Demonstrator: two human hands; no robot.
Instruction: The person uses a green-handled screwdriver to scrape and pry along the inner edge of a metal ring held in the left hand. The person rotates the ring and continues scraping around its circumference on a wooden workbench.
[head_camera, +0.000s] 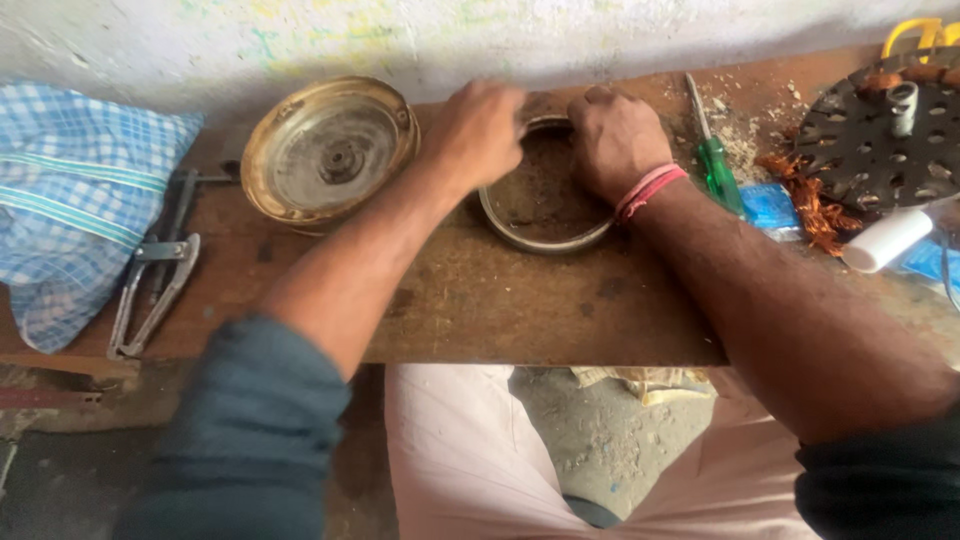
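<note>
A round metal ring lies flat on the worn wooden bench, near the wall. My left hand grips its far left rim with fingers curled over the edge. My right hand, with a pink band on the wrist, holds the far right rim the same way. The ring's far side is hidden behind both hands.
A brass-coloured round motor cover leans at the left. Metal pliers and a blue checked cloth bag lie further left. A green-handled screwdriver, copper wire scraps, a perforated dark disc and a white roll sit at right.
</note>
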